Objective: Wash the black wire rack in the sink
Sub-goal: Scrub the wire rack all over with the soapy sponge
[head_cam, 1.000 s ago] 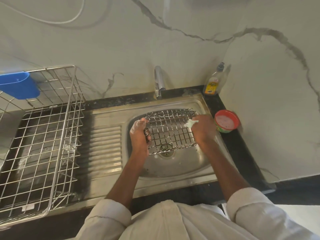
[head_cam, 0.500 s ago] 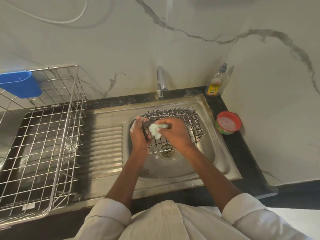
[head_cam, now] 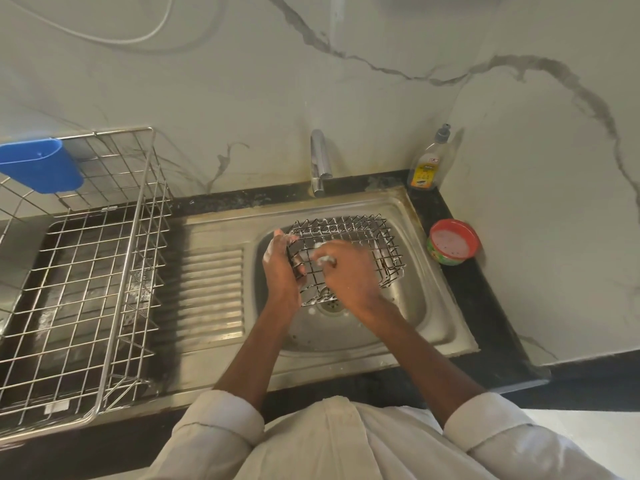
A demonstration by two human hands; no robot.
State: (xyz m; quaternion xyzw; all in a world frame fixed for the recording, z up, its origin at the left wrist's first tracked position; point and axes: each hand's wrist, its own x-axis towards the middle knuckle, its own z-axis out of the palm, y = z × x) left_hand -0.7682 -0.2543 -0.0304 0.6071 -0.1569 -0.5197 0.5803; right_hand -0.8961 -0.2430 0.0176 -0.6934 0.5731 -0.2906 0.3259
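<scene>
Two hands: both are down in the basin, working on one thing.
Worktop [head_cam: 485, 299]: dark stone, carrying the steel sink, with a large empty drying basket [head_cam: 86, 282] at 9 o'clock of the basin.
Sink [head_cam: 426, 306]: the tap [head_cam: 318, 161] at 12 o'clock shows no running stream that I can make out; flecks of foam lie near the drain.
Black wire rack [head_cam: 367, 244]: it stands tilted in the basin, its far edge toward 12 o'clock, its near edge just above the drain.
Left hand [head_cam: 282, 268]: soapy, fingers curled round the rack's 9 o'clock edge, gripping it.
Right hand [head_cam: 349, 271]: closed on a pale foamy scrub pad [head_cam: 323, 256], pressed against the rack's wires just at 3 o'clock of the left hand; motion blur hides the fingertips.
Soap supplies: a bottle [head_cam: 429, 164] and a red-rimmed tub [head_cam: 453, 242] at 2 and 3 o'clock of the basin.
Progress: judging by the lather, scrubbing is under way, perhaps midway.
Left to do: likely the rack's 3 o'clock side, then rinsing.
</scene>
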